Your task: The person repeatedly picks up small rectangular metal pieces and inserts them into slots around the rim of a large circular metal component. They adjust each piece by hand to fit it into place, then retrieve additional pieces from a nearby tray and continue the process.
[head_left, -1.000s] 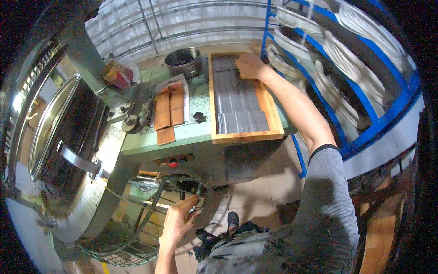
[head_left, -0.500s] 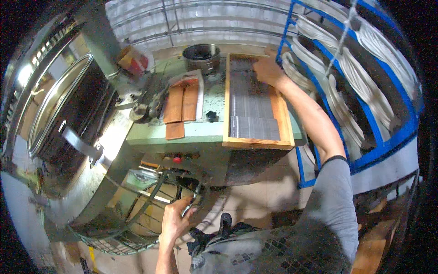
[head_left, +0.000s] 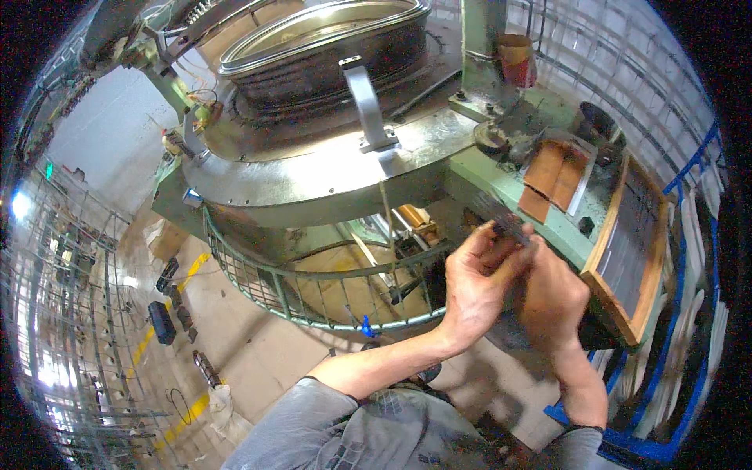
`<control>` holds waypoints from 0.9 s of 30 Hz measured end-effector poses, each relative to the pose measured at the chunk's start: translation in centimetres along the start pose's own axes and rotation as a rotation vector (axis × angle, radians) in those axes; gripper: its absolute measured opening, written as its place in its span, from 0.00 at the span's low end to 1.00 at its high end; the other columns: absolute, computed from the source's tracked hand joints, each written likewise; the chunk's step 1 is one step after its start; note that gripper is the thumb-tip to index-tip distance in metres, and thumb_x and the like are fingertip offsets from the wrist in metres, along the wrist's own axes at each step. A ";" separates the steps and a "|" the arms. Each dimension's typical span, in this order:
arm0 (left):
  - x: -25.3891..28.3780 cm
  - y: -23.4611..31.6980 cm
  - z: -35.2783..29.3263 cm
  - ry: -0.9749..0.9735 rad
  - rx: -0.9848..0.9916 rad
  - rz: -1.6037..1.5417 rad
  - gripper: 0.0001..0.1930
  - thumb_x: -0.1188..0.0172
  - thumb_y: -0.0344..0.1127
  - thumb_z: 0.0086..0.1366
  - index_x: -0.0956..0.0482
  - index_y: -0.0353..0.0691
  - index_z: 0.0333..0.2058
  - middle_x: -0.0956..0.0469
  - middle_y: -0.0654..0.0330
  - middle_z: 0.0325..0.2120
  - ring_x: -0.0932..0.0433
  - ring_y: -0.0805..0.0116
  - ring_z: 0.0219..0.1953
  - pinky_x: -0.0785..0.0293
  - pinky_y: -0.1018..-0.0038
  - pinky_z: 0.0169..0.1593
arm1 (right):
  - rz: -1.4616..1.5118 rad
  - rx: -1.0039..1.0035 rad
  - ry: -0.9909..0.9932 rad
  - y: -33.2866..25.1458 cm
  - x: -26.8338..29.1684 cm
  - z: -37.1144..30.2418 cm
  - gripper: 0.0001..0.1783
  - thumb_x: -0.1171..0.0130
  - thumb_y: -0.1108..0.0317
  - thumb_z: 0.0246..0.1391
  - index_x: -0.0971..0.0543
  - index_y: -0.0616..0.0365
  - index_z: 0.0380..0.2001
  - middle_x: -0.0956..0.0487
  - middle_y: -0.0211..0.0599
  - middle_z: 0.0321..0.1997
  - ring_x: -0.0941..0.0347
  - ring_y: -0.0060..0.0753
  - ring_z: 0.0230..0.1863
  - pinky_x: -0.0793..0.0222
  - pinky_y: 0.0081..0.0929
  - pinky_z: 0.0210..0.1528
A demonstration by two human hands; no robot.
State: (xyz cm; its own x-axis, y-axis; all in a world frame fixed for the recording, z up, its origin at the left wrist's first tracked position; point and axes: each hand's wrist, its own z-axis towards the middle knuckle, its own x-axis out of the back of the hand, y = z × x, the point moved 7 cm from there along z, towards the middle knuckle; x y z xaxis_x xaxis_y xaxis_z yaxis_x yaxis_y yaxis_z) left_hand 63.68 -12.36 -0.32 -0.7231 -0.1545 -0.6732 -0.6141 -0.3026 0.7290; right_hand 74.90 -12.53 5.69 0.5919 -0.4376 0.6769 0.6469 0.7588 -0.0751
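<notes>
My left hand (head_left: 478, 286) and my right hand (head_left: 552, 294) are together at chest height, in front of the green machine bench (head_left: 560, 235). Between their fingertips is a small bundle of thin dark metal strips (head_left: 501, 218), blurred by motion. Both hands are closed around its lower end, and the right one is partly smeared. To their right, on the bench, lies a wooden tray (head_left: 599, 274) lined with rows of thin grey metal strips (head_left: 633, 247). Brown flat blocks (head_left: 554, 176) rest on a white sheet beyond my hands.
A large round machine (head_left: 329, 172) with a metal ring fills the far side, with a curved green guard rail (head_left: 313, 317) below. A dark pot (head_left: 597, 121) and a red-and-tan container (head_left: 515, 61) stand at the back. A blue rack (head_left: 677, 274) holding white material is at right.
The view has swung left toward the round machine. My right hand has left the wooden tray and met my left hand, which has risen from beside the guard rail. The dark strips are now between them.
</notes>
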 end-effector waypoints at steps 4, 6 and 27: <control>5.6 2.8 1.1 0.140 0.127 0.001 0.19 0.38 0.22 0.66 0.28 0.31 0.54 0.18 0.51 0.47 0.20 0.69 0.49 0.23 0.73 0.56 | -0.240 0.134 -0.001 -6.2 -5.2 1.7 0.18 0.43 0.74 0.53 0.23 0.76 0.45 0.23 0.43 0.31 0.25 0.34 0.27 0.30 0.26 0.23; 8.0 5.7 1.6 0.157 0.066 -0.007 0.19 0.37 0.22 0.66 0.30 0.30 0.54 0.17 0.49 0.46 0.18 0.66 0.46 0.21 0.72 0.53 | -0.272 0.179 -0.041 -9.5 -7.4 2.9 0.19 0.44 0.73 0.52 0.23 0.78 0.44 0.24 0.44 0.30 0.25 0.34 0.27 0.29 0.25 0.23; 32.9 29.0 5.4 -0.352 0.342 0.285 0.15 0.38 0.20 0.63 0.22 0.30 0.49 0.16 0.57 0.38 0.16 0.69 0.38 0.19 0.74 0.46 | 0.898 -0.358 -0.104 -29.6 -22.9 18.8 0.21 0.29 0.76 0.46 0.17 0.63 0.46 0.15 0.45 0.40 0.16 0.33 0.37 0.23 0.27 0.40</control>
State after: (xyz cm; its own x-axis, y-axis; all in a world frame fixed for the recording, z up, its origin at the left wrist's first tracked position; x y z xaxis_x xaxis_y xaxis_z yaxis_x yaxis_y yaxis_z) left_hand 20.37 -21.11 -0.60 -0.9012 0.1552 -0.4046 -0.4041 0.0363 0.9140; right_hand 33.17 -15.93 6.18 0.9023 0.2907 0.3183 0.0927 0.5901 -0.8020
